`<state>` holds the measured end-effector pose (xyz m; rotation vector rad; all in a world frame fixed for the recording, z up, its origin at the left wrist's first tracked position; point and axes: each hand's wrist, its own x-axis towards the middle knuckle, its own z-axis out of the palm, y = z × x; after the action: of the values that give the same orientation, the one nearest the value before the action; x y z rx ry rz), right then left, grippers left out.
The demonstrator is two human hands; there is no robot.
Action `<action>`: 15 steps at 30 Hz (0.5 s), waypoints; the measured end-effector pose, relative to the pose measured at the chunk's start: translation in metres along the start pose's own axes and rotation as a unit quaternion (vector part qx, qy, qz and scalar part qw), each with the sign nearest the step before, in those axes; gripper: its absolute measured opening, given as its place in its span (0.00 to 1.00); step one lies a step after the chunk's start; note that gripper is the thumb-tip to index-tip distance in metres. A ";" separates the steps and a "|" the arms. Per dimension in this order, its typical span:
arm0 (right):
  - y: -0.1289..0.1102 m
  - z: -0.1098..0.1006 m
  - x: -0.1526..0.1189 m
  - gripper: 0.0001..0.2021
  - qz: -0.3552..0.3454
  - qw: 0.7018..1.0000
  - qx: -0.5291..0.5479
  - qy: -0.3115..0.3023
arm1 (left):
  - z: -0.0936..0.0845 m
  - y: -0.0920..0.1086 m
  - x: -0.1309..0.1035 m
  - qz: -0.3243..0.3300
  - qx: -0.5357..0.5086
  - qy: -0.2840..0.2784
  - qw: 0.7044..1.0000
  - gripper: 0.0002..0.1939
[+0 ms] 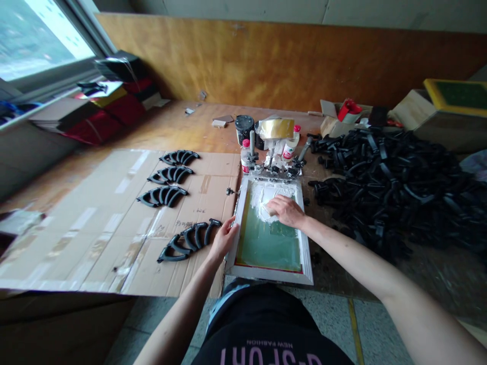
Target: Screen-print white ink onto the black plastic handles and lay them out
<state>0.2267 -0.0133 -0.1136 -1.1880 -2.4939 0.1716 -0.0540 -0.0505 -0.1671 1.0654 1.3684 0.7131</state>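
A printing screen with a pale metal frame (307, 253) and green mesh (266, 248) lies in front of me, hinged to a clamp (272, 171) at its back. White paste (258, 195) is smeared over the mesh's far part. My right hand (286, 210) is closed round a small light-coloured scraper (271, 209) on the paste. My left hand (225, 237) rests against the frame's left edge, its fingers partly hidden. Beside it, curved black parts (178, 246) lie in a row on cardboard (133, 274).
Three more rows of black parts (163, 196) lie farther left. A large heap of black parts (380, 177) is at the right. Behind the screen stand red-capped bottles (291, 144) and a dark tub (244, 128). Open boxes (414, 111) stand at the back right.
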 end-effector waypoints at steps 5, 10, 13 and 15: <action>-0.003 -0.002 -0.008 0.07 -0.012 0.999 0.019 -0.027 | -0.001 0.003 -0.001 -0.001 -0.009 -0.004 1.000 0.35; 0.020 -0.028 0.041 0.20 0.156 0.988 -0.015 0.007 | -0.007 0.033 -0.017 0.005 -0.006 -0.004 1.000 0.36; 0.045 -0.050 0.057 0.28 0.244 0.967 -0.056 0.044 | -0.011 0.063 -0.029 0.037 -0.029 -0.005 0.999 0.32; 0.065 -0.063 0.047 0.25 0.298 0.947 -0.072 0.095 | -0.012 0.084 -0.032 0.062 -0.044 0.003 0.997 0.30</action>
<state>0.2707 0.0616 -0.0591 -1.8956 -1.9426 0.0251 -0.0546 -0.0443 -0.0767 1.0858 1.2718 0.8612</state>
